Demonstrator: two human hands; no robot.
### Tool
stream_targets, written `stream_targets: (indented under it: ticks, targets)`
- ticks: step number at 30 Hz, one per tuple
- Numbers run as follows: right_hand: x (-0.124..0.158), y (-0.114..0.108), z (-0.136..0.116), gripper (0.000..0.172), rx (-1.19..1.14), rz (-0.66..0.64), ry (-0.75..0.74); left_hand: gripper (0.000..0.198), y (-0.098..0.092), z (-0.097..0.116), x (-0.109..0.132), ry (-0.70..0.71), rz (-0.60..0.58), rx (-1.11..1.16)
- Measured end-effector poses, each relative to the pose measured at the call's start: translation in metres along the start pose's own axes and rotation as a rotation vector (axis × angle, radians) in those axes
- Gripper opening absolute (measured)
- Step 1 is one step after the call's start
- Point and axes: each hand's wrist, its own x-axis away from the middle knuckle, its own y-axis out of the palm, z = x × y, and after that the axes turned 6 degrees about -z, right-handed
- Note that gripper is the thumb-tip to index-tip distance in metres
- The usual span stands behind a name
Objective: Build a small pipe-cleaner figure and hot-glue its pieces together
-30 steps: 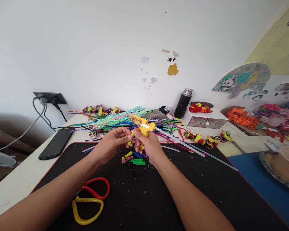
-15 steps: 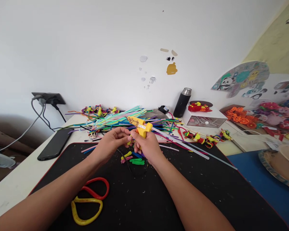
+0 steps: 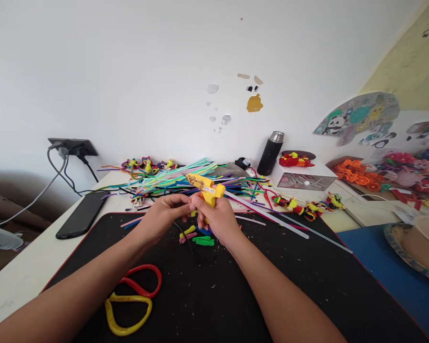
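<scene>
My right hand point(image 3: 216, 220) grips a yellow glue gun point(image 3: 206, 187), its stained nozzle pointing up and to the left and a clear glue stick point(image 3: 264, 215) trailing out behind it to the right. My left hand point(image 3: 164, 214) is closed in a pinch right beside the gun's handle, fingertips touching my right hand; what it pinches is too small to name. Both hands hover over a black mat point(image 3: 307, 286). Short yellow, pink and green pipe-cleaner pieces point(image 3: 196, 236) lie on the mat just below them.
A heap of coloured pipe cleaners point(image 3: 186, 178) lies behind my hands. Red-and-yellow scissors point(image 3: 134, 297) rest on the mat's near left. A black phone point(image 3: 82, 214) lies at left, a black flask point(image 3: 270, 153) and a white box point(image 3: 303, 178) with finished figures at right.
The glue gun and my right hand have shifted slightly left, closer to my left hand. Everything else stays put.
</scene>
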Motion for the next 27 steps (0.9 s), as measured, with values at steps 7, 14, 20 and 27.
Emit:
stream_targets:
  ticks: [7, 14, 20, 27]
  targets:
    - [0.001, 0.0, -0.005, 0.045, -0.022, 0.037, -0.01, 0.035, 0.0, 0.009, -0.001, 0.043, 0.083, 0.109]
    - [0.001, 0.001, -0.003, 0.048, -0.022, 0.046, 0.011, 0.038, -0.005, 0.016, -0.003, 0.049, 0.175, 0.303]
    - [0.001, 0.001, 0.0, 0.045, -0.036, 0.047, -0.001, 0.039, 0.0, 0.019, -0.001, 0.063, 0.163, 0.395]
    - [0.0, 0.004, 0.001, 0.039, 0.021, 0.05, 0.009, 0.035, 0.005, 0.012, 0.002, 0.053, 0.171, 0.424]
